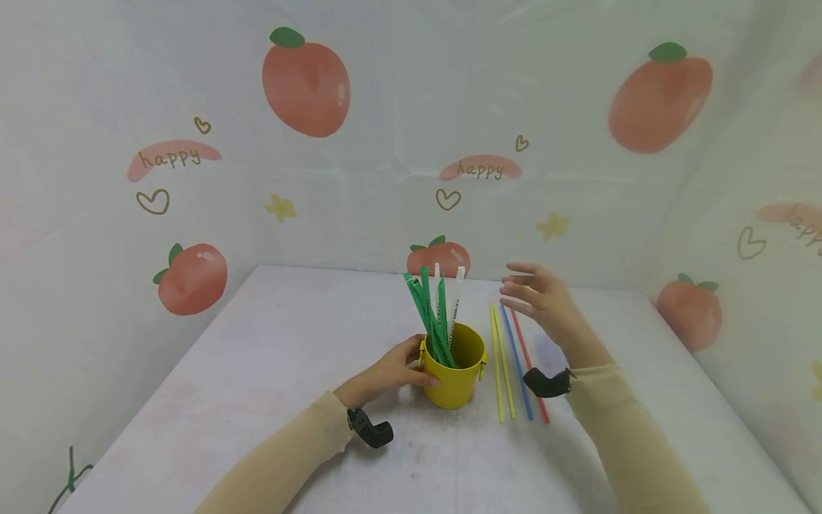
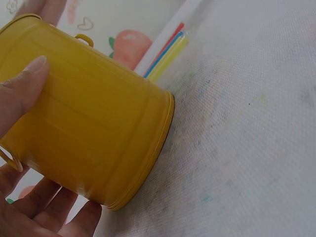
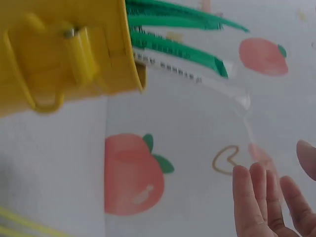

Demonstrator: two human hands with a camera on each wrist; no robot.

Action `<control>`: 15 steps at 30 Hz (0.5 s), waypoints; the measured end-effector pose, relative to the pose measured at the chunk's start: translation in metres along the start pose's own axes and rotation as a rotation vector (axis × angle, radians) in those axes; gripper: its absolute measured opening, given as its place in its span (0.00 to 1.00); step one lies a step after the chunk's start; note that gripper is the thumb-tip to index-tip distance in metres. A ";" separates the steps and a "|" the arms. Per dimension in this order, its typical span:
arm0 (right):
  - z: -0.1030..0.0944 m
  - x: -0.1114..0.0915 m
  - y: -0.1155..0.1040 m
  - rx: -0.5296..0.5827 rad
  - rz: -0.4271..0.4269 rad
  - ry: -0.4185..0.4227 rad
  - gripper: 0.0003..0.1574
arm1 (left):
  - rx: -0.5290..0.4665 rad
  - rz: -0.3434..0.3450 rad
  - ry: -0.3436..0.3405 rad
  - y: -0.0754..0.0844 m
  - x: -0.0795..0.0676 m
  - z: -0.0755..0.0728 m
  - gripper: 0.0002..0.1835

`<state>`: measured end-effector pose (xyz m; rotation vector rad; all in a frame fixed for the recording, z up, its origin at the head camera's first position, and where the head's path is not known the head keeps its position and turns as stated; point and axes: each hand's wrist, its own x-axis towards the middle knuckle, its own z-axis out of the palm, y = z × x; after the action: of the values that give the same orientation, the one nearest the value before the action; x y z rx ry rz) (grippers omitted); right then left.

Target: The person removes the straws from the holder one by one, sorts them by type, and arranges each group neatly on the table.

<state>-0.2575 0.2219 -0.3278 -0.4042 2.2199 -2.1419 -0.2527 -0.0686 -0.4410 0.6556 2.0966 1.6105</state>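
Observation:
A small yellow bucket (image 1: pixel 452 391) with side handles stands on the white table, and my left hand (image 1: pixel 399 365) grips it from the left. In the left wrist view the thumb (image 2: pixel 29 81) lies on the bucket's wall, with the other fingers (image 2: pixel 59 205) around its far side. Several paper-wrapped straws lean in the bucket, green ones (image 1: pixel 443 307) and white ones (image 1: pixel 455 312). My right hand (image 1: pixel 542 298) is raised to the right of the bucket, fingers extended and spread, holding nothing. In the right wrist view those fingers (image 3: pixel 242 195) show apart from the straws.
Right of the bucket, two yellow straws (image 1: pixel 497 364), a blue straw (image 1: pixel 517 360) and a red straw (image 1: pixel 523 344) lie side by side on the table (image 1: pixel 289 343). A white curtain (image 1: pixel 385 107) printed with fruit hangs behind and at the sides.

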 end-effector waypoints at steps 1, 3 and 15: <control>0.004 0.000 0.000 -0.010 -0.007 0.002 0.25 | 0.002 0.003 -0.001 0.000 0.000 0.000 0.43; 0.012 0.000 0.000 -0.031 -0.015 0.004 0.28 | 0.002 0.007 -0.003 -0.001 0.000 0.000 0.42; 0.062 -0.003 0.008 -0.061 -0.126 -0.056 0.27 | 0.003 0.001 0.000 0.001 -0.001 0.000 0.43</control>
<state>-0.2435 0.1621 -0.3391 -0.6152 2.2915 -2.0959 -0.2522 -0.0687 -0.4399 0.6585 2.0995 1.6080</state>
